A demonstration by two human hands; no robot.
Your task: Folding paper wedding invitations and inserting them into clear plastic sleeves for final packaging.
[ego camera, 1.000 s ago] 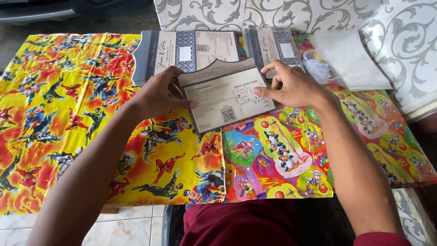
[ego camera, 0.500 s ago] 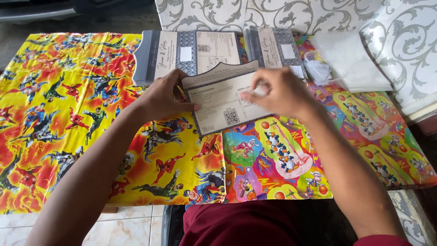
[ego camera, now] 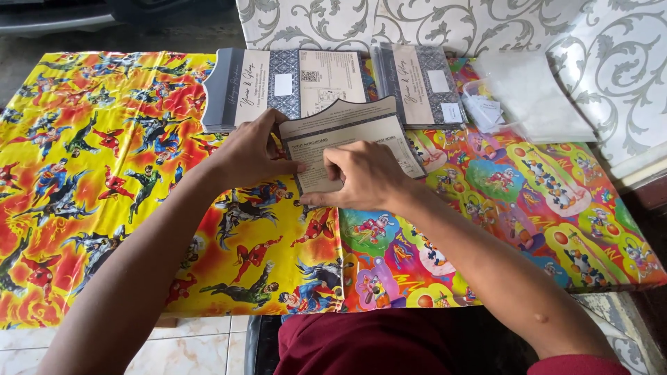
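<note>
My left hand [ego camera: 251, 151] grips the left edge of a beige folded card [ego camera: 351, 135] with a shaped flap, lying on a low table wrapped in bright cartoon paper [ego camera: 104, 173]. My right hand [ego camera: 361, 177] lies over the card's lower middle, fingers curled and pressing down on it. Just beyond the card stands a stack of grey-and-cream printed cards [ego camera: 285, 87], and a second, smaller stack [ego camera: 420, 83] sits to its right.
A clear plastic bag of small white pieces [ego camera: 486, 111] and a sheet of clear plastic sleeves [ego camera: 535, 94] lie at the back right. A white cushion with a grey scroll pattern [ego camera: 611, 62] rises behind the table. Tiled floor [ego camera: 187, 344] shows at the front edge.
My right hand has slid from the card's right edge to its lower middle. The card has turned slightly and lies flatter. My left hand stays on the left edge.
</note>
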